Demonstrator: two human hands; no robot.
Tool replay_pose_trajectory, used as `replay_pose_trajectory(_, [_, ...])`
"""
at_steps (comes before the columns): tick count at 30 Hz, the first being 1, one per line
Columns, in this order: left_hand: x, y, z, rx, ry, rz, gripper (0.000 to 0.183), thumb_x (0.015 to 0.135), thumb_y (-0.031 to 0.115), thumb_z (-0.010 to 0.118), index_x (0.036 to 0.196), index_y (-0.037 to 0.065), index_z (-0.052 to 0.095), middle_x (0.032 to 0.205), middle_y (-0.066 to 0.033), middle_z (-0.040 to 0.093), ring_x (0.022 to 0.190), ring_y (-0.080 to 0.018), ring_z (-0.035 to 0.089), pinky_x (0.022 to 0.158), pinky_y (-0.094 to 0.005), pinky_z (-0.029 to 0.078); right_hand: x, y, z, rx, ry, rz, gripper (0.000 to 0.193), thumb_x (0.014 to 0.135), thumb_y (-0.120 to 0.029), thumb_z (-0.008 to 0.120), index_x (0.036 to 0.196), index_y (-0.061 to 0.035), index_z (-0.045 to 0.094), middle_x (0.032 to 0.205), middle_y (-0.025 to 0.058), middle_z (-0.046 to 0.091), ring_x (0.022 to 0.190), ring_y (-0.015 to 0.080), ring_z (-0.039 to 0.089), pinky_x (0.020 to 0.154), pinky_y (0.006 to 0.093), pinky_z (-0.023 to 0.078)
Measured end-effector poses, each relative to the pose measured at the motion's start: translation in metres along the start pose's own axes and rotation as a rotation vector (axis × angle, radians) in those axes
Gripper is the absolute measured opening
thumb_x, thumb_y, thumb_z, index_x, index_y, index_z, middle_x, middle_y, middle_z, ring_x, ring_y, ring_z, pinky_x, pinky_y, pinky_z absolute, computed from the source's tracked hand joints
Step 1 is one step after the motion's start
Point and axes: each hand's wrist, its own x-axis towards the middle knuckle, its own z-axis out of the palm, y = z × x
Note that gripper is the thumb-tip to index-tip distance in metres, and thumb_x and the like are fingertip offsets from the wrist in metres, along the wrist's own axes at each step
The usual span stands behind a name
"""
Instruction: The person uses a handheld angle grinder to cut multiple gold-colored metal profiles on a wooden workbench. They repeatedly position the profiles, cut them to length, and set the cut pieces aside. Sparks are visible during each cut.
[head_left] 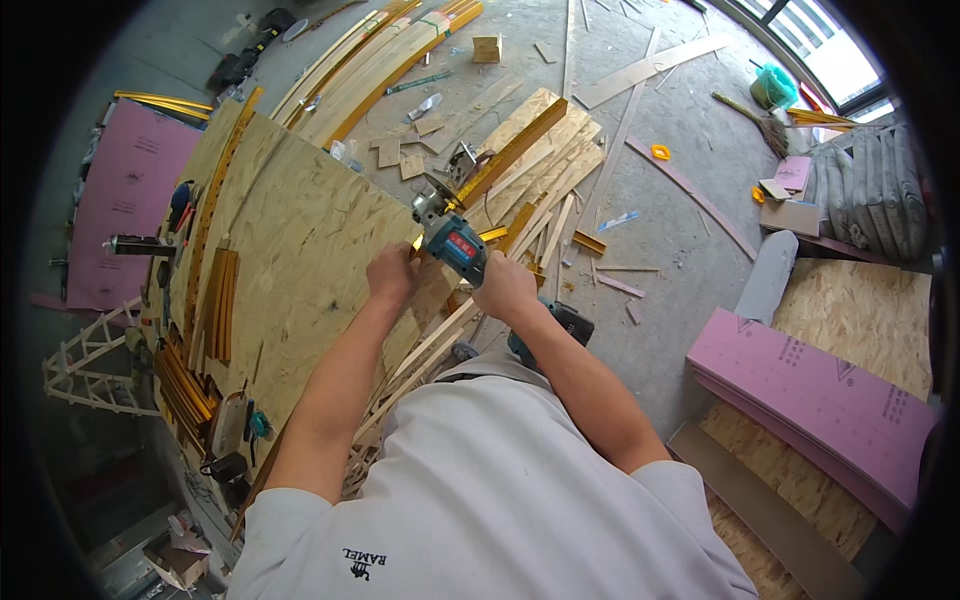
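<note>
My right hand (pixel 505 290) is wrapped around the teal body of a cordless angle grinder (pixel 455 245). The grinder's dark battery (pixel 572 322) sticks out behind my wrist. Its metal head points away from me, over the corner of the board table; I cannot tell whether the disc turns. Just left of the tool, my left hand (pixel 393 272) is closed at one end of a gold-coloured metal strip (pixel 492 234), which passes behind the grinder and shows again on its right. The fingers partly hide that end.
The chipboard tabletop (pixel 310 230) carries gold strips (pixel 222 305) on its left. Wood offcuts (pixel 545 225) lie beyond and beside the grinder. Pink foam boards (pixel 810 400) are stacked at right. A broom (pixel 755 125) and a green bucket (pixel 773 88) stand far right.
</note>
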Motion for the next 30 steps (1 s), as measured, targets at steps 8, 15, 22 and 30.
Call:
replay_pose_trajectory(8, [0.0017, -0.002, 0.0007, -0.01, 0.005, 0.016, 0.019, 0.078, 0.023, 0.073, 0.092, 0.01, 0.069, 0.094, -0.0113, 0.066, 0.091, -0.0325, 0.065, 0.075, -0.0453, 0.051, -0.0011, -0.0025, -0.0029, -0.002, 0.0, 0.01, 0.032, 0.072, -0.018, 0.07, 0.095, 0.0018, 0.06, 0.097, 0.0245, 0.068, 0.094, 0.04, 0.067, 0.082, 0.0463, 0.053])
replay_pose_trajectory(15, [0.0013, -0.0005, -0.0015, 0.004, 0.005, 0.018, 0.019, 0.079, 0.024, 0.073, 0.091, 0.01, 0.07, 0.094, -0.0112, 0.066, 0.092, -0.0322, 0.065, 0.075, -0.0446, 0.052, 0.0014, -0.0002, 0.0, -0.037, -0.015, 0.014, 0.032, 0.072, -0.018, 0.069, 0.095, 0.0022, 0.06, 0.098, 0.0241, 0.068, 0.095, 0.04, 0.066, 0.083, 0.0465, 0.053])
replay_pose_trajectory(22, [0.0015, -0.0014, -0.0024, 0.001, -0.005, 0.024, 0.018, 0.078, 0.022, 0.074, 0.089, 0.009, 0.069, 0.095, -0.0118, 0.067, 0.093, -0.0311, 0.065, 0.076, -0.0435, 0.053, 0.0017, -0.0026, 0.0011, -0.061, -0.024, 0.031, 0.033, 0.072, -0.019, 0.069, 0.096, 0.0026, 0.061, 0.099, 0.0233, 0.068, 0.097, 0.0392, 0.066, 0.083, 0.0459, 0.053])
replay_pose_trajectory(30, [0.0028, -0.001, -0.0028, -0.014, -0.037, 0.013, 0.017, 0.079, 0.023, 0.072, 0.09, 0.009, 0.069, 0.096, -0.0117, 0.067, 0.093, -0.0309, 0.065, 0.077, -0.0435, 0.053, 0.0037, -0.0022, 0.003, -0.065, -0.025, 0.005, 0.034, 0.073, -0.02, 0.07, 0.097, 0.0029, 0.062, 0.099, 0.0239, 0.068, 0.096, 0.0384, 0.067, 0.082, 0.0451, 0.054])
